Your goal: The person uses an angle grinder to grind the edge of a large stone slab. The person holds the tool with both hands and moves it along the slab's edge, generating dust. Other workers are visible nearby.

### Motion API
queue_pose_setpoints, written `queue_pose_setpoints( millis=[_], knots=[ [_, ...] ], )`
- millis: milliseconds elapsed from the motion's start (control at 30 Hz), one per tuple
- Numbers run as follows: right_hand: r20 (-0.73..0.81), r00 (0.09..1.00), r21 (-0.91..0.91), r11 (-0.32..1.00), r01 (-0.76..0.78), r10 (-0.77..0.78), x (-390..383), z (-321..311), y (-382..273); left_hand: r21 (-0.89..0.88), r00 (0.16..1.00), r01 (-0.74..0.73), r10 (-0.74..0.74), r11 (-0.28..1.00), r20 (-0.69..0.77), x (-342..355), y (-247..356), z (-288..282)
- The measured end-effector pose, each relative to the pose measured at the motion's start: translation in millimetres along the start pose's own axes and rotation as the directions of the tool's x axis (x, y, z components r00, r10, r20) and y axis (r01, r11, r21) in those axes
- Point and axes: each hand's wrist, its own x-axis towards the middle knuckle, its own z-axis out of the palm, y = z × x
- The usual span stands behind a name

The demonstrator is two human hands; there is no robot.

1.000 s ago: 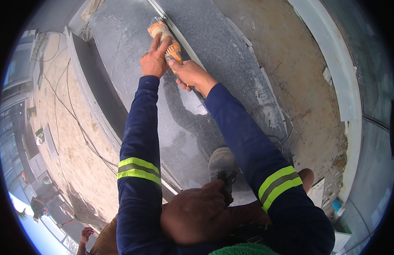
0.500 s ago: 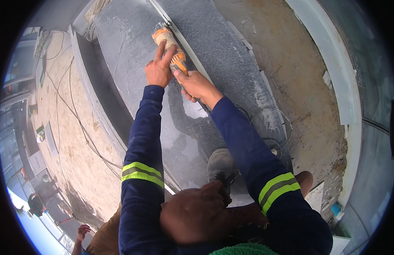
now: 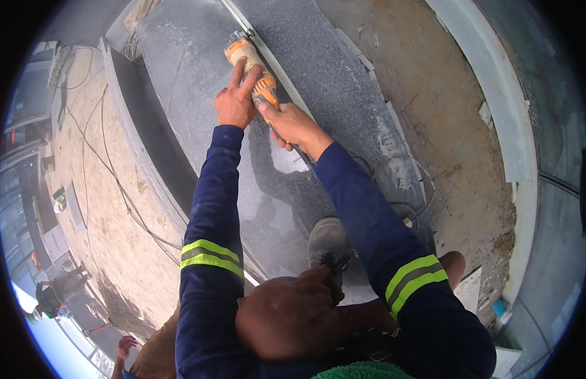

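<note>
An orange angle grinder [image 3: 250, 62] rests on a grey speckled stone slab [image 3: 179, 76], right beside a long metal straightedge [image 3: 286, 82] that runs along the slab. My left hand [image 3: 233, 101] presses on the grinder's front, fingers stretched over its body. My right hand [image 3: 294, 124] grips the rear handle. Both arms wear dark blue sleeves with yellow reflective bands. The disc itself is hidden under the tool.
My grey shoe [image 3: 327, 243] stands on the slab near a coiled cable [image 3: 403, 183]. Dusty bare floor [image 3: 444, 107] lies to the right, with a white curved edge [image 3: 495, 95]. Wires [image 3: 109, 177] trail on the left floor. Another person [image 3: 59, 287] crouches at lower left.
The grinder and both hands have shifted slightly right and down in the picture. The grip on the tool is the same.
</note>
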Motion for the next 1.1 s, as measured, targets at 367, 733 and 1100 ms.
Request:
queue_pose_setpoints(
  millis=[367,733,1100],
  knots=[
    [-0.018,1.000,0.009,1.000,-0.020,0.021,33,-1,-17,-0.022,0.996,0.001,0.001,1.000,0.087,28,-18,6],
    [-0.007,0.999,-0.015,0.999,-0.031,0.031,14,-1,2,-0.031,0.998,-0.052,0.051,0.998,-0.023,3,-6,6],
    [0.008,1.000,0.017,1.000,-0.022,0.022,1,4,3,-0.054,0.999,-0.028,0.026,0.998,-0.039,-6,-3,7]
  ],
)
